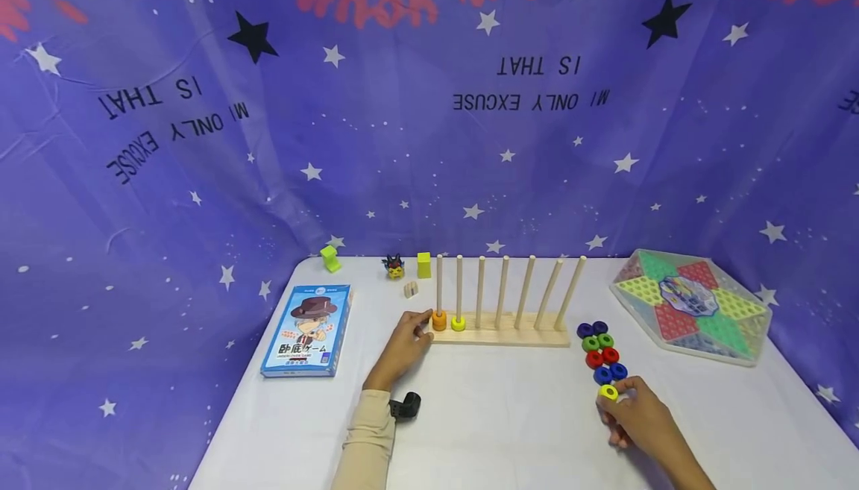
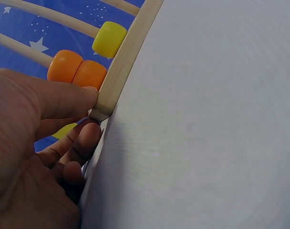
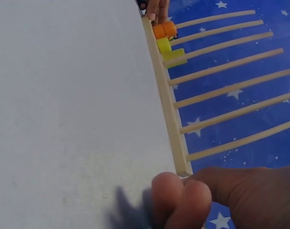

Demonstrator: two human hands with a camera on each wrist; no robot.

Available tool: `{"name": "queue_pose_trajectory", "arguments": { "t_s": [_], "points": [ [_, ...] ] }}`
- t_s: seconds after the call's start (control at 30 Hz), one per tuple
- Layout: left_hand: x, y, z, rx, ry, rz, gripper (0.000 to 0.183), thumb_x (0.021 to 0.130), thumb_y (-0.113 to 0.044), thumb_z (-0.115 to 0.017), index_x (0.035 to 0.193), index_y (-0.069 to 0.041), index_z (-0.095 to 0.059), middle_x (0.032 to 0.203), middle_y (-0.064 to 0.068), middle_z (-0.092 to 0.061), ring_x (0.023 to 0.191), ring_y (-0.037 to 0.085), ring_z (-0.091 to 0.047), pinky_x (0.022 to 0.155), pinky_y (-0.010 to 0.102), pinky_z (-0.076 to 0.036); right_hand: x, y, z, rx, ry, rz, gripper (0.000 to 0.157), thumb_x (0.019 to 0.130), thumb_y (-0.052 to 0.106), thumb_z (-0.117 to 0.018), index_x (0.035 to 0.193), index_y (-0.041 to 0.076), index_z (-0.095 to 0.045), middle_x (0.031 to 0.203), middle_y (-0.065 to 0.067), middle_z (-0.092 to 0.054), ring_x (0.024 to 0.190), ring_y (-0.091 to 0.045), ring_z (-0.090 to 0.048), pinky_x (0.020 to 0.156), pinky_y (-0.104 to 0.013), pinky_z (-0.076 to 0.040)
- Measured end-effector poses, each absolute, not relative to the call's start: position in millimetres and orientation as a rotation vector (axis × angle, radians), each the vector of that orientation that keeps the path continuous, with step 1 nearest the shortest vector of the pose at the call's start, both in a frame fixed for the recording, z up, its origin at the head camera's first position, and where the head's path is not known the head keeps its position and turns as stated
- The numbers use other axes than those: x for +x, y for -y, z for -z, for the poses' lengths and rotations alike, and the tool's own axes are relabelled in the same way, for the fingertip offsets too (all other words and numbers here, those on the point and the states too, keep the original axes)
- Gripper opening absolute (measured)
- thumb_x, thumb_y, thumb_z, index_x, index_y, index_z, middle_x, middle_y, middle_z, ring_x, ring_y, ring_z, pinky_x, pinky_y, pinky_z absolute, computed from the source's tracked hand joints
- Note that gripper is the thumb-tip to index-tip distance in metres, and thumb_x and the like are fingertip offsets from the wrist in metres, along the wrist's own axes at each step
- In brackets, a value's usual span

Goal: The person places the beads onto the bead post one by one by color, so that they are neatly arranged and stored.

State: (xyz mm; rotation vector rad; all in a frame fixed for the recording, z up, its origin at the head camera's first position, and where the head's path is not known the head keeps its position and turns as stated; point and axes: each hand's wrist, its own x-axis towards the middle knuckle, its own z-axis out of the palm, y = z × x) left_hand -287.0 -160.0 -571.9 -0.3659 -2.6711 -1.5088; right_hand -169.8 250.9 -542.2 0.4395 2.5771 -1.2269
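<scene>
A wooden peg stand (image 1: 503, 338) with a row of upright pegs stands on the white table. Two orange beads (image 1: 439, 320) are stacked on its leftmost peg, and one yellow bead (image 1: 458, 324) sits at the bottom of the second. My left hand (image 1: 401, 348) holds the left end of the base between thumb and fingers, beside the orange beads (image 2: 90, 75). At the right, my right hand (image 1: 640, 417) pinches another yellow bead (image 1: 607, 391), at the near end of paired loose beads: blue (image 1: 602, 376), red (image 1: 593, 360), green (image 1: 590, 344) and dark purple (image 1: 585, 331).
A boxed card game (image 1: 307, 332) lies at the left. The hexagonal Chinese checkers case (image 1: 694, 303) lies at the right. Behind the stand are a lime block (image 1: 424, 265), a small horned figure (image 1: 394, 268), a striped wooden cube (image 1: 411, 289) and a lime S-shaped piece (image 1: 329, 259).
</scene>
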Motion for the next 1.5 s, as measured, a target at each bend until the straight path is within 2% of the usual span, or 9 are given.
{"name": "queue_pose_trajectory", "arguments": {
  "t_s": [0.13,0.27,0.53,0.67,0.93,1.23,1.37,1.5],
  "points": [
    [-286,161,570,-0.355,2.685,1.510,0.047,0.091,-0.007,-0.062,0.136,-0.005,-0.052,0.115,0.008,-0.051,0.088,0.014,-0.049,0.077,0.030,-0.041,-168,-245,523,0.352,-2.565,1.300,0.054,0.089,0.033,-0.066,0.121,0.000,-0.039,0.070,-0.008,-0.064,0.050,-0.023,-0.060,0.048,-0.034,-0.047],
    [-288,162,569,-0.348,2.678,1.516,0.047,0.090,-0.006,-0.062,0.136,-0.005,-0.052,0.116,0.008,-0.051,0.088,0.015,-0.049,0.078,0.031,-0.040,-178,-231,480,0.136,-2.557,1.466,0.052,0.089,0.028,-0.067,0.125,-0.001,-0.042,0.078,-0.013,-0.066,0.054,-0.028,-0.062,0.043,-0.033,-0.047],
    [-288,161,573,-0.357,2.669,1.515,0.047,0.090,-0.006,-0.062,0.136,-0.004,-0.052,0.114,0.009,-0.051,0.086,0.013,-0.049,0.078,0.029,-0.041,-220,-173,371,-0.270,-2.689,1.425,0.050,0.091,0.033,-0.065,0.129,0.008,-0.047,0.087,-0.014,-0.061,0.055,-0.027,-0.063,0.044,-0.036,-0.049],
    [-286,163,572,-0.366,2.656,1.523,0.047,0.090,-0.005,-0.061,0.136,-0.003,-0.051,0.115,0.011,-0.051,0.086,0.014,-0.049,0.078,0.029,-0.040,-248,-129,342,-0.453,-2.713,1.388,0.041,0.092,0.027,-0.064,0.129,0.012,-0.051,0.091,-0.010,-0.061,0.055,-0.025,-0.063,0.044,-0.037,-0.049],
    [-282,160,568,-0.390,2.660,1.549,0.046,0.091,-0.005,-0.061,0.136,-0.002,-0.051,0.115,0.012,-0.051,0.087,0.014,-0.048,0.076,0.027,-0.040,-284,-64,339,-0.609,-2.711,1.296,0.033,0.090,0.017,-0.064,0.121,0.010,-0.056,0.085,-0.007,-0.064,0.053,-0.021,-0.064,0.045,-0.038,-0.050],
    [-281,159,564,-0.388,2.680,1.532,0.046,0.091,-0.005,-0.061,0.136,-0.002,-0.051,0.114,0.011,-0.051,0.086,0.013,-0.049,0.076,0.027,-0.041,-295,-49,345,-0.544,-2.708,1.216,0.031,0.090,0.017,-0.064,0.120,0.010,-0.056,0.082,-0.007,-0.062,0.051,-0.025,-0.063,0.043,-0.038,-0.048],
    [-282,160,563,-0.398,2.676,1.519,0.046,0.091,-0.004,-0.061,0.136,-0.001,-0.051,0.114,0.012,-0.051,0.085,0.014,-0.050,0.076,0.028,-0.041,-295,-50,343,-0.550,-2.744,1.188,0.044,0.090,0.021,-0.065,0.130,0.014,-0.050,0.080,-0.005,-0.064,0.048,-0.022,-0.061,0.041,-0.037,-0.047],
    [-285,161,565,-0.392,2.680,1.516,0.047,0.091,-0.004,-0.061,0.136,-0.001,-0.051,0.116,0.012,-0.051,0.085,0.014,-0.050,0.076,0.028,-0.041,-290,-64,336,-0.545,-2.763,1.221,0.055,0.090,0.026,-0.067,0.138,0.021,-0.042,0.083,-0.005,-0.064,0.050,-0.025,-0.061,0.042,-0.038,-0.047]
  ]
}}
